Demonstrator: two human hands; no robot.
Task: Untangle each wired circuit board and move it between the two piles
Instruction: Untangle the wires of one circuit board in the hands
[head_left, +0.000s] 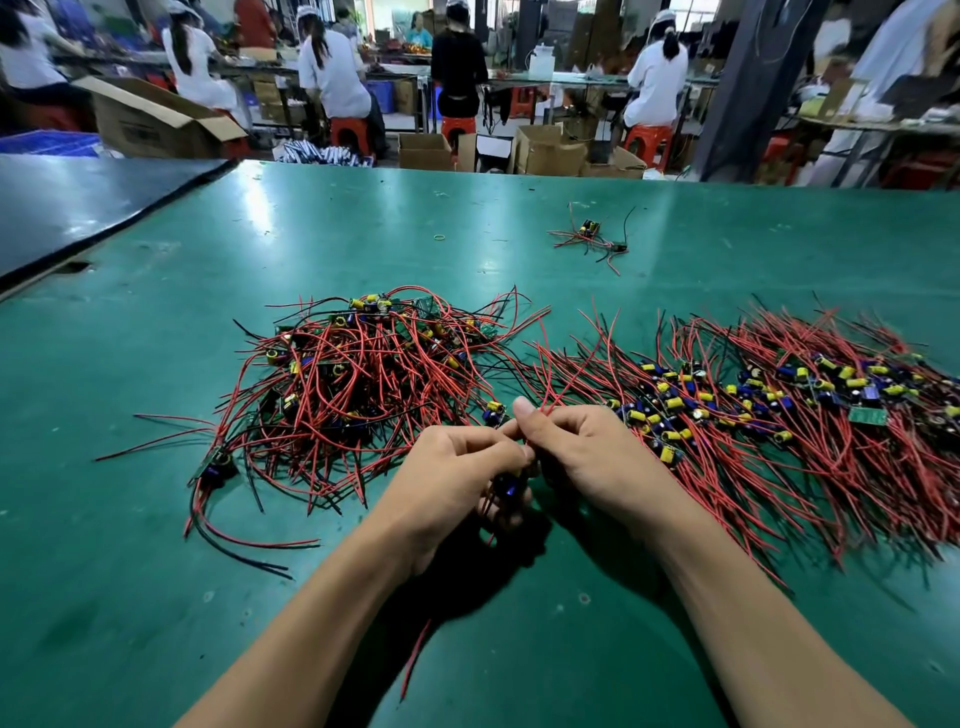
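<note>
1. Red insulation covers the wire leads (558, 392) that the right hand (587, 452) pinches between thumb and forefinger. They fan upward just beyond the held circuit board (506, 488).
2. Curled round that board is the left hand (457, 467). Its fingers are folded in, and a blue capacitor shows in the gap between them.
3. Both hands are pressed together at the knuckles directly over the board, and both are closed on it or its leads. They are raised a little above the green table (156, 571), where they cast a dark shadow.
4. Nearer the person than the board, between the two forearms, a single loose red wire (415, 660) lies on the table.
5. To the left of the board and slightly beyond it sits the tangled pile (363, 384). It is a knot of red and black wires with yellow and blue components poking out.
6. To the right of the board spreads the combed pile (779, 405), its boards in a band and its leads lying roughly parallel.
7. Well beyond the board, a small stray cluster (589, 236) of boards and wires rests alone, with a rubber band (440, 237) to its left.
8. Farthest from the board, past the table's edge, stand cardboard boxes (150, 122) and seated people (332, 67) on red stools.
</note>
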